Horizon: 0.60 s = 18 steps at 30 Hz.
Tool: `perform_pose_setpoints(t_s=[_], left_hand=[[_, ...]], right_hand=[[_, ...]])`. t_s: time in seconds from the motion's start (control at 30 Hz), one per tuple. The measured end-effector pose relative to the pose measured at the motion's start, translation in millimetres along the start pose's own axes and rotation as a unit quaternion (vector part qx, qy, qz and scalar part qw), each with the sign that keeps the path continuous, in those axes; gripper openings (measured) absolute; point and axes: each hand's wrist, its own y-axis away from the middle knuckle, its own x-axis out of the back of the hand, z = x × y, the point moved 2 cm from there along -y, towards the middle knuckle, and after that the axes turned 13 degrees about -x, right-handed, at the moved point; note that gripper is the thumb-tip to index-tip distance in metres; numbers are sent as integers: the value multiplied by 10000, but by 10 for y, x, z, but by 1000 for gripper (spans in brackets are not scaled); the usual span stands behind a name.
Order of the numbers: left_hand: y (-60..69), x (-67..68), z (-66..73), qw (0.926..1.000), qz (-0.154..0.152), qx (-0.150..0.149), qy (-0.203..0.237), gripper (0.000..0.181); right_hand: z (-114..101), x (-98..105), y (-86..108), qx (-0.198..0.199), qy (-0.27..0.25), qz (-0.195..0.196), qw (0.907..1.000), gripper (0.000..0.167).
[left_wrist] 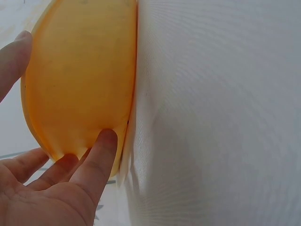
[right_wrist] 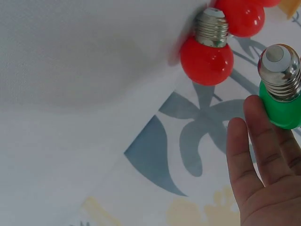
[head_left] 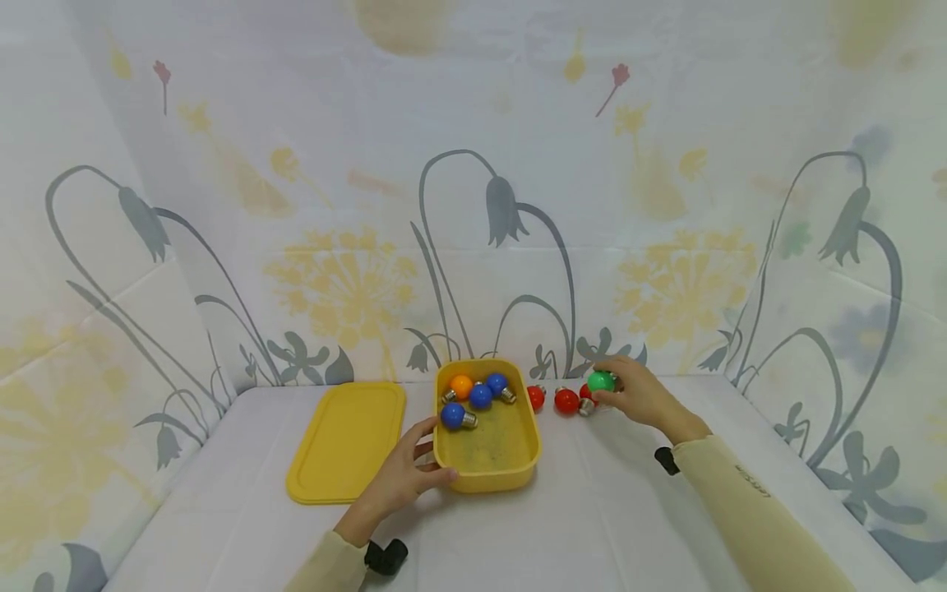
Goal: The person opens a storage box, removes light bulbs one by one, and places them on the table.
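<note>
My right hand (head_left: 639,397) pinches a green light bulb (head_left: 601,382) above the table; its metal screw base faces the camera in the right wrist view. Close by lie several red light bulbs (head_left: 566,401), one of them a red bulb (right_wrist: 207,61) with its base pointing up in the right wrist view. My left hand (head_left: 403,473) holds the near left corner of a yellow box (head_left: 484,483), thumb on the front and fingers along the left side. Inside the box are three blue light bulbs (head_left: 480,396) and an orange bulb (head_left: 461,386), grouped toward the back and left.
A flat yellow lid (head_left: 348,444) lies on the white tabletop (head_left: 584,526) to the left of the box. Behind the table hangs a pale cloth (head_left: 473,271) printed with flowers.
</note>
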Motion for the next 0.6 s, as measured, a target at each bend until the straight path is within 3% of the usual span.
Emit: perform_pose_setpoints(t_s=[0.1,0.6], left_hand=[[0,6,6,10000,11,28,-10,88],[-1,4,-1,10000,-28,16,80,88]], right_hand=[[66,4,-4,36,-73,44,10000,43],[430,-46,-28,-713,-131,43,9974,46]])
